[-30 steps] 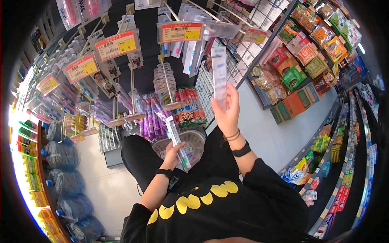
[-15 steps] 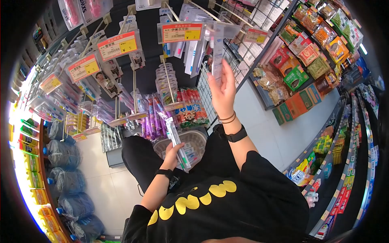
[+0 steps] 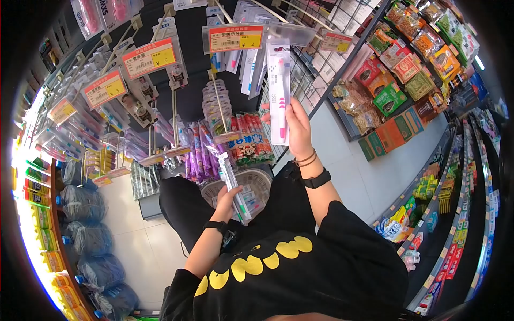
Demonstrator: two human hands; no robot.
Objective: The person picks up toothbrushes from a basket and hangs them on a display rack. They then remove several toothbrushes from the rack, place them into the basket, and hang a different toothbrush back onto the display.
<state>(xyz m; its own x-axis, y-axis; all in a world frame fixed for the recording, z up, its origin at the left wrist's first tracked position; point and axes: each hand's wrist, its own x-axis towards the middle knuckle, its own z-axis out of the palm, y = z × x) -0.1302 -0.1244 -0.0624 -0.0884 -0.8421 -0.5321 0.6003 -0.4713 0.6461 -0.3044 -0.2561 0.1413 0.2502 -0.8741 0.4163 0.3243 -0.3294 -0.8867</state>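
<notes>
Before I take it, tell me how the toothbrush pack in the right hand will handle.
Probably stiff: the toothbrush pack stands straight, unbent, in the right hand. Likely light, being slim and held in one hand. Its smooth, clear face may feel slippery.

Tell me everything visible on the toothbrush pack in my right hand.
The toothbrush pack is long and narrow, apparently clear plastic over pale backing, with a pink-and-white toothbrush inside and small print. It looks unopened. It is nearly upright, front towards the camera, appearing below and right of the ¥2 price tag. The right hand grips its lower half.
</notes>
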